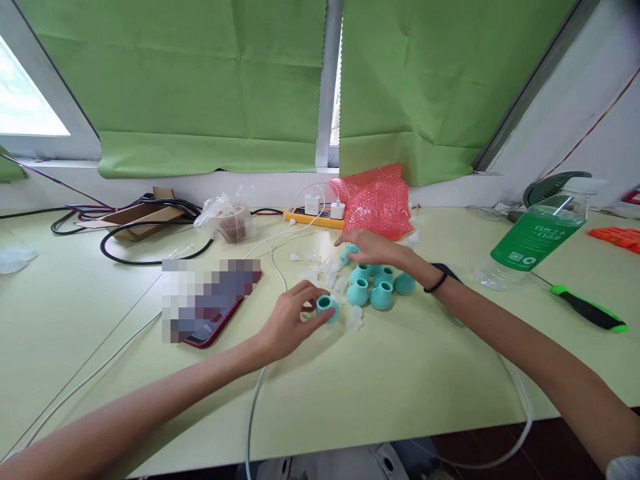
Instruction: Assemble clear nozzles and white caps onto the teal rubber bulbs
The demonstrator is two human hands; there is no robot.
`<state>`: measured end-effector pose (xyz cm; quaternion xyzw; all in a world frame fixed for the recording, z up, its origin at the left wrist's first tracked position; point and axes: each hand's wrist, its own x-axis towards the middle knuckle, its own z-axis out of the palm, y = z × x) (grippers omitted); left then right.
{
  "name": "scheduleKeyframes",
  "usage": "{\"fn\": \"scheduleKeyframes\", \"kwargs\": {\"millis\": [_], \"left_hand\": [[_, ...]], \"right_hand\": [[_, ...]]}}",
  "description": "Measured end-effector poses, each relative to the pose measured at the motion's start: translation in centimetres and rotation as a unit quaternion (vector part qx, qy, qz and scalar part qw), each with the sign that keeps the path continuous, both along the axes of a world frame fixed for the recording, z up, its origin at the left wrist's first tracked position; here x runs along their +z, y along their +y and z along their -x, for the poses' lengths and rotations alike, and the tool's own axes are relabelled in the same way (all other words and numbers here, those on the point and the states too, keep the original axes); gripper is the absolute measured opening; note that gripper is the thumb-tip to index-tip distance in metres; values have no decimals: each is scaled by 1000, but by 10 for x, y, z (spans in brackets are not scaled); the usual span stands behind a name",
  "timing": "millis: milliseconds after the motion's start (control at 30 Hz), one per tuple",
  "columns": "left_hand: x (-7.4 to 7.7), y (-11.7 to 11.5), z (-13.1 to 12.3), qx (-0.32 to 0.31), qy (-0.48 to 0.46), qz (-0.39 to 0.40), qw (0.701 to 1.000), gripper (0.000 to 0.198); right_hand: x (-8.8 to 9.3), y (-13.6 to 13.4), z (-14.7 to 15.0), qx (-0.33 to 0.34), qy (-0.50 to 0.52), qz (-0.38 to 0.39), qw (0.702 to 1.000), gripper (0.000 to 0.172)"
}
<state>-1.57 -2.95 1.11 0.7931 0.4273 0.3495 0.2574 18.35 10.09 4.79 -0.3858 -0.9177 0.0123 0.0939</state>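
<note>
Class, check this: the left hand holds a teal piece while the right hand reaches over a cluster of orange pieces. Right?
No. The head view shows the cluster by the right hand is teal, not orange; the left hand does hold a teal piece.

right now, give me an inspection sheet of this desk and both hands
surface: pale green table.
job's things: held teal piece; teal cluster standing together; small clear parts scattered beside it.
clutter: phone, bottle, screwdriver, pink bubble wrap, cardboard box, plastic bag.
hands: left hand grips the held teal piece; right hand open, fingertips on a far teal piece.
cables: white cable runs off the front edge; black cables back left; power strip with chargers.
surroundings: green blinds over the window.
</note>
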Motion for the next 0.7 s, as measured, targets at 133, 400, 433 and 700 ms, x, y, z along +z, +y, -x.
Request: {"fn": "scheduleKeyframes", "kwargs": {"millis": [133, 400, 433, 700], "left_hand": [[14, 31, -4, 77, -88, 22, 993, 28], [31, 103, -26, 160, -110, -78, 978, 24], [30, 110, -31, 168, -112, -79, 976, 24], [8, 150, -66, 155, -82, -61, 983, 26]], "right_hand": [[-1, 22, -1, -10, -102, 61, 993, 39], [27, 15, -14, -54, -90, -12, 994, 23], [34, 11, -21, -67, -87, -37, 993, 23], [64, -24, -75, -200, -63, -113, 971, 22]]}}
